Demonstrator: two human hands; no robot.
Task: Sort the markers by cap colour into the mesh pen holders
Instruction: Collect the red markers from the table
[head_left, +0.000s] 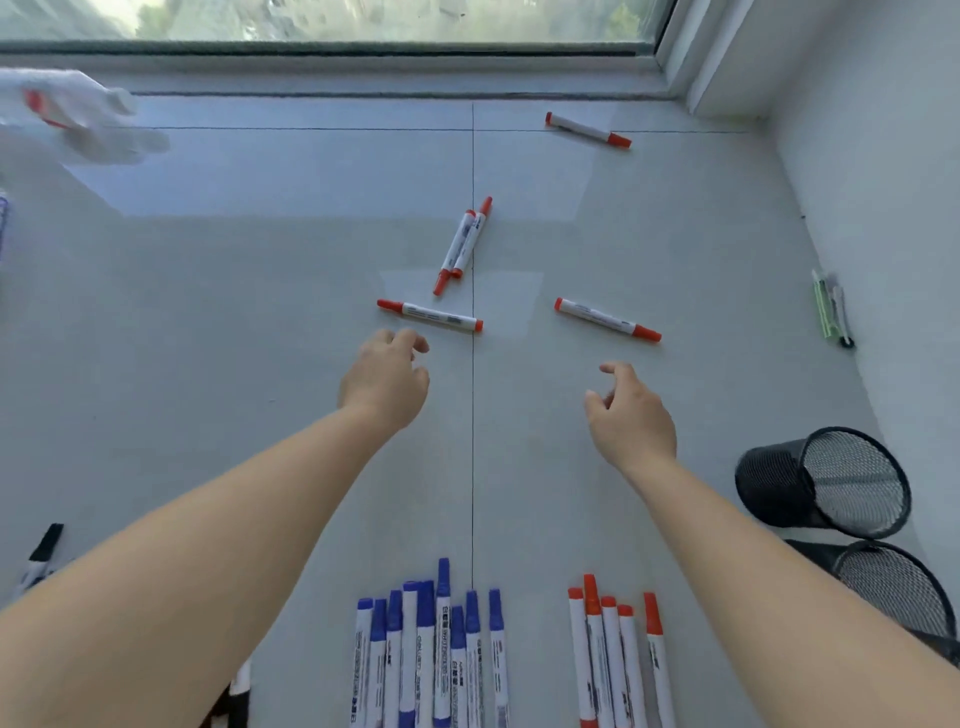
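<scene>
Several red-capped white markers lie scattered on the grey tiled floor: one (430, 315) just beyond my left hand (387, 376), one (607, 319) beyond my right hand (631, 415), a crossed pair (463, 244) in the middle, and one (588, 130) far back. Both hands hover with fingers apart and curled, holding nothing. Close to me lie a row of blue-capped markers (431, 649) and a row of red-capped markers (615, 654). Two black mesh pen holders (826, 480) (893, 587) lie on their sides at the right.
A black-capped marker (39, 561) lies at the left edge and more black ones (236, 696) under my left arm. A green-and-white pen bundle (831, 312) rests by the right wall. A window sill runs along the back. Another person's gloved hand (83, 117) holds something red at top left.
</scene>
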